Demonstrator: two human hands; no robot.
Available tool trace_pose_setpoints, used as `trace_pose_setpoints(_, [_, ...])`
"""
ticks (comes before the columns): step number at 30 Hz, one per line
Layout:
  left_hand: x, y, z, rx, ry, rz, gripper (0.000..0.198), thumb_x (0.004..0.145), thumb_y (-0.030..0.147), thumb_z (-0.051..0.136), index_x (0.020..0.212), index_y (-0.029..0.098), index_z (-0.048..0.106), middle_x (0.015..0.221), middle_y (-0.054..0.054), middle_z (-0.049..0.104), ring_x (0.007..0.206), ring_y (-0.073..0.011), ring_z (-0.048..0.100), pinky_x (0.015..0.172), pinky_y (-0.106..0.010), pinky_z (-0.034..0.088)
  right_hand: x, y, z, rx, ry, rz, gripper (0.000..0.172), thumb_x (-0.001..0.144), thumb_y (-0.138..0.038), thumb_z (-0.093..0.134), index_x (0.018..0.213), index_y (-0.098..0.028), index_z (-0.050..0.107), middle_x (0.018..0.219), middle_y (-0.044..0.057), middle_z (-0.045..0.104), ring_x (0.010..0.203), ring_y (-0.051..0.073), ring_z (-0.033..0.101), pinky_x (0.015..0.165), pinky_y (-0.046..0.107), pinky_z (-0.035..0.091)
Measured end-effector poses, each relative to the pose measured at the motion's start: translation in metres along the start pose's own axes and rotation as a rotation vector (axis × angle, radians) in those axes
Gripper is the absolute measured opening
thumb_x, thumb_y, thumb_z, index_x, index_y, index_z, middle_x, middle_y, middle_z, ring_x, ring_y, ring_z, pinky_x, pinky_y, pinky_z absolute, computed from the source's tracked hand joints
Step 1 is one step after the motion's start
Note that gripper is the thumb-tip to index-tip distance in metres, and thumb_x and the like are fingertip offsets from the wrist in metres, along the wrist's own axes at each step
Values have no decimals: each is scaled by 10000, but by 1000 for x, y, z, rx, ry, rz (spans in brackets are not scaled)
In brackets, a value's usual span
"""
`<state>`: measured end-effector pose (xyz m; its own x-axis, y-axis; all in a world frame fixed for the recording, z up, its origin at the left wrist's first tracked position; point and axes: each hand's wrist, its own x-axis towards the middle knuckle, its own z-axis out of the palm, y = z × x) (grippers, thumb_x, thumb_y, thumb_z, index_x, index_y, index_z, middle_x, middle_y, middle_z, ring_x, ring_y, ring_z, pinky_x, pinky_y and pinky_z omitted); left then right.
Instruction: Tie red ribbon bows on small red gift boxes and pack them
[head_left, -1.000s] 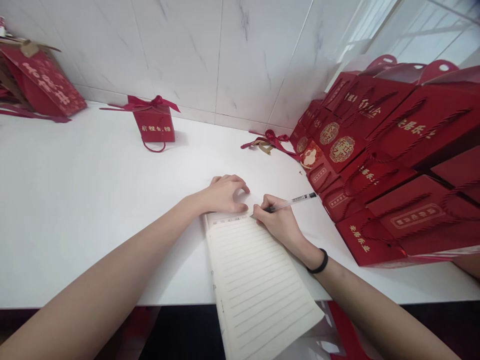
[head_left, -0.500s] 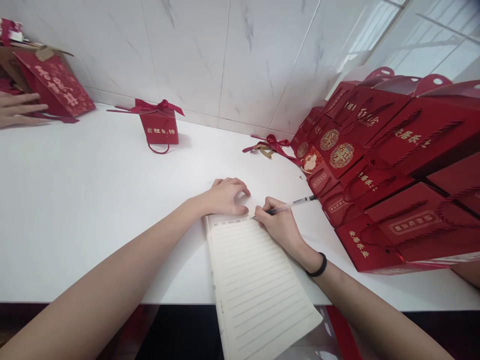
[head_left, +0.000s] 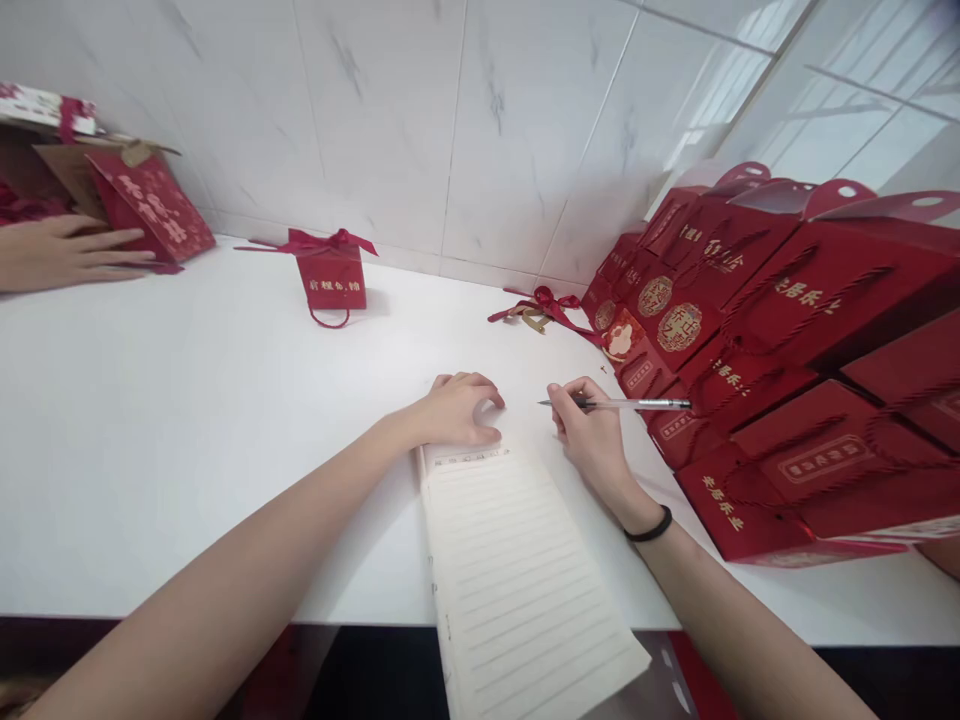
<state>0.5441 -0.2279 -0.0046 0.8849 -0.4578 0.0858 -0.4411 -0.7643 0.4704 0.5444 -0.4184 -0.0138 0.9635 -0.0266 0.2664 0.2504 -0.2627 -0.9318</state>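
A lined notebook (head_left: 517, 580) lies open on the white table (head_left: 187, 430), its lower end hanging over the front edge. My left hand (head_left: 461, 408) rests on the notebook's top edge, fingers curled and pressing it down. My right hand (head_left: 589, 430), a black band on the wrist, grips a pen (head_left: 622, 404) lifted off the page and lying almost level, its tip pointing left just above the table beside the notebook's top right corner.
Several red gift boxes (head_left: 772, 340) with gold print are stacked at the right. A small red box with a bow (head_left: 334, 278) stands near the wall, and a loose ribbon (head_left: 540, 305) lies farther right. At far left another person's hand (head_left: 60, 255) lies by red bags (head_left: 150, 200).
My right hand lifted the pen off the page and swung it to the right, now nearly level. The other person's hand came further in at the far left. The view tilted slightly.
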Motion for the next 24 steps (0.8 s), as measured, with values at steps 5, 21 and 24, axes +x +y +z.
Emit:
trace_pose_setpoints(5, [-2, -4, 6, -87, 67, 7, 312, 723, 362, 603, 998, 217, 627, 1149, -60, 606, 1153, -259, 490, 1029, -448, 297, 25, 24, -17, -340, -59, -378, 217, 797, -398, 536, 851, -193, 584, 871, 65, 602, 779, 195, 579, 624, 293, 496])
trace_pose_setpoints(21, [-23, -109, -54, -88, 994, -950, 579, 789, 223, 540, 1287, 159, 253, 1329, -199, 353, 1308, -311, 315, 1005, -453, 347, 34, 61, 0, -453, -141, -234, 431, 800, -360, 418, 1162, -150, 522, 1224, 153, 557, 1139, 288, 528, 979, 451, 430])
trace_pose_setpoints(24, [-20, -125, -64, -73, 1025, -1058, 693, 775, 339, 580, 1318, 174, 183, 1363, -224, 318, 1314, -337, 308, 991, -482, 348, 34, 56, 1, -453, -141, -214, 399, 791, -361, 419, 1112, -157, 543, 1182, 148, 582, 1096, 290, 556, 950, 455, 453])
